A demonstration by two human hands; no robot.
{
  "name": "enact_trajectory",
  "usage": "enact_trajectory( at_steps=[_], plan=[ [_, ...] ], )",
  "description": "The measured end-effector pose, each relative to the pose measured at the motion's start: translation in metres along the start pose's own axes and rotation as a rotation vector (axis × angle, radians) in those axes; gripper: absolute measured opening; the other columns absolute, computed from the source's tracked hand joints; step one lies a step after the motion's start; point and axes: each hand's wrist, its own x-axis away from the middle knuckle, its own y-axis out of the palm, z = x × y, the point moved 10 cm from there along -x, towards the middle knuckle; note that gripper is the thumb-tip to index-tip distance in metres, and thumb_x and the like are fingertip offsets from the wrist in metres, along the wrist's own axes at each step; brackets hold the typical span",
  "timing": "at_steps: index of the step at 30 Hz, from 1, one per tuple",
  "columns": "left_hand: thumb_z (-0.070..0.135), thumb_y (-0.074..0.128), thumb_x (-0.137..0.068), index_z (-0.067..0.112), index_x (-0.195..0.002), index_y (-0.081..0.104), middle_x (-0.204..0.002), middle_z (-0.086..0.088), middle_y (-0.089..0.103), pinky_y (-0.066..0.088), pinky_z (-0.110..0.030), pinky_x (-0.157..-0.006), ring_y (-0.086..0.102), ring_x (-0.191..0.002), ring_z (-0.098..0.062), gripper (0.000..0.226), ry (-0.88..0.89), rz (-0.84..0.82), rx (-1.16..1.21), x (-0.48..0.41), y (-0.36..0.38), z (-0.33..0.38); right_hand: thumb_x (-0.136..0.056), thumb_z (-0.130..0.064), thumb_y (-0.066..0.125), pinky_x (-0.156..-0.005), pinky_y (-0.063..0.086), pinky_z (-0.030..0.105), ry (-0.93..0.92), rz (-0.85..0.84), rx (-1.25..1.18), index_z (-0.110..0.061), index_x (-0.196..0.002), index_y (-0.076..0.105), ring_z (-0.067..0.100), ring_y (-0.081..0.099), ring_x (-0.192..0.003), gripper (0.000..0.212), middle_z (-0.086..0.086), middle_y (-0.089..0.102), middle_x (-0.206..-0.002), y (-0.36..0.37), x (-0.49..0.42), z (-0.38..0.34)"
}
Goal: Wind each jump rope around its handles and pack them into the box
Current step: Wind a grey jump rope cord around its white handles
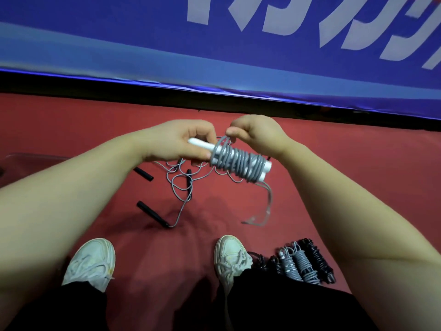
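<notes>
Jump rope (238,164), grey, hangs above the red floor (71,120), almost fully coiled on its white handles (200,143). The left hand (171,142) clamps the bare handle ends to keep the pair steady, while the right hand's (259,134) fingers (232,133) pinch a top loop, probably to tuck the loose tail (267,206). Finished bundles (300,263) wait by the right shoe (229,254), ready for packing.

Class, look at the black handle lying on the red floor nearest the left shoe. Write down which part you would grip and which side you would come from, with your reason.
Probably best to grip the black handle around its upper-left half, coming down from above. It lies flat and slanted on the red floor, and its grey cord leaves the lower-right end.
</notes>
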Motion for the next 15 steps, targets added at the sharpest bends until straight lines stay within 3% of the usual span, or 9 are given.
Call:
enact_trajectory(
  at_steps=[2,4,6,9,11,15],
  plan=[
    [0.011,0.066,-0.073,0.015,-0.084,0.054,-0.059,0.009,0.061,0.040,-0.014,-0.050,0.053,-0.052,-0.003,0.017,0.020,0.118,0.120,0.001,-0.018,0.011,-0.094,-0.020,0.054,-0.066,0.037,0.027,0.138,0.004,-0.301,-0.022,-0.066,0.049,0.011,0.047,-0.071,0.029,-0.006,0.047,-0.069,0.003,0.003,0.016],
    [0.002,0.069,-0.079,0.013,-0.083,0.053,-0.056,0.009,0.060,0.038,-0.012,-0.048,0.051,-0.049,-0.002,0.020,0.017,0.217,0.160,0.001,-0.034,0.014,-0.080,-0.016,0.057,-0.060,0.035,0.024,0.119,0.040,-0.354,-0.028,-0.062,0.041,0.002,0.043,-0.062,0.027,-0.011,0.045,-0.065,-0.003,0.006,0.017],
    [-0.001,0.060,-0.087,0.013,-0.083,0.053,-0.057,0.010,0.060,0.038,-0.013,-0.048,0.050,-0.049,-0.003,0.016,-0.003,0.242,0.139,0.001,-0.038,0.012,-0.070,-0.036,0.052,-0.057,0.031,0.028,0.100,0.085,-0.255,-0.020,-0.059,0.047,0.006,0.040,-0.057,0.020,-0.009,0.046,-0.057,-0.015,0.006,0.018],
    [-0.003,0.058,-0.088,0.013,-0.084,0.056,-0.059,0.011,0.061,0.038,-0.013,-0.048,0.049,-0.050,-0.002,0.017,-0.030,0.166,0.084,0.002,-0.029,0.006,-0.077,-0.063,0.032,-0.061,0.037,0.033,0.026,0.213,0.022,-0.008,-0.078,0.062,0.022,0.051,-0.069,0.062,0.004,0.058,-0.071,-0.037,0.007,0.020],
    [-0.003,0.059,-0.087,0.011,-0.085,0.056,-0.061,0.009,0.060,0.038,-0.013,-0.048,0.049,-0.050,-0.003,0.015,-0.013,0.100,0.138,0.001,-0.020,0.009,-0.083,-0.061,0.031,-0.061,0.038,0.033,-0.055,0.274,0.103,-0.006,-0.083,0.063,0.025,0.054,-0.072,0.063,0.007,0.060,-0.075,-0.044,0.012,0.012],
    [0.012,0.063,-0.074,0.008,-0.085,0.053,-0.059,0.005,0.059,0.035,-0.015,-0.047,0.048,-0.048,-0.007,0.015,0.053,0.121,0.321,0.001,-0.025,0.021,-0.085,-0.039,0.048,-0.057,0.041,0.030,-0.134,0.467,0.255,-0.008,-0.082,0.065,0.029,0.062,-0.067,0.035,0.009,0.066,-0.074,-0.059,0.022,0.000]
  ],
)
